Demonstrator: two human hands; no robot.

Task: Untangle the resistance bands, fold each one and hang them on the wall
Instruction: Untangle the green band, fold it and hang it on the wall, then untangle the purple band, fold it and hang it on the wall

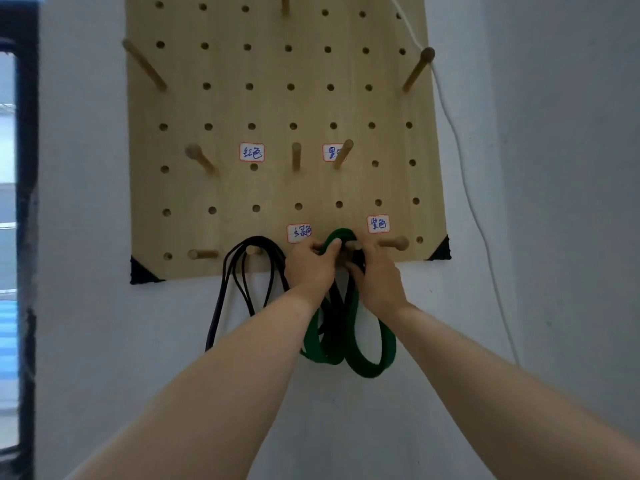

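A wooden pegboard (277, 109) hangs on the white wall. A folded green resistance band (367, 355) drapes from a peg in the bottom row, its loops hanging below the board. My left hand (311, 268) and my right hand (375, 271) both grip the band's top fold at that peg, which is mostly hidden behind my fingers. A thin dark purple band (239, 271) hangs folded on the peg to the left. Dark strands show between the green loops; I cannot tell whether they are a separate band.
Several bare wooden pegs (394, 242) stick out of the board, with handwritten paper labels (252, 152) beside some. A white cable (460, 157) runs down the wall to the right. A dark window frame (26, 237) borders the left edge.
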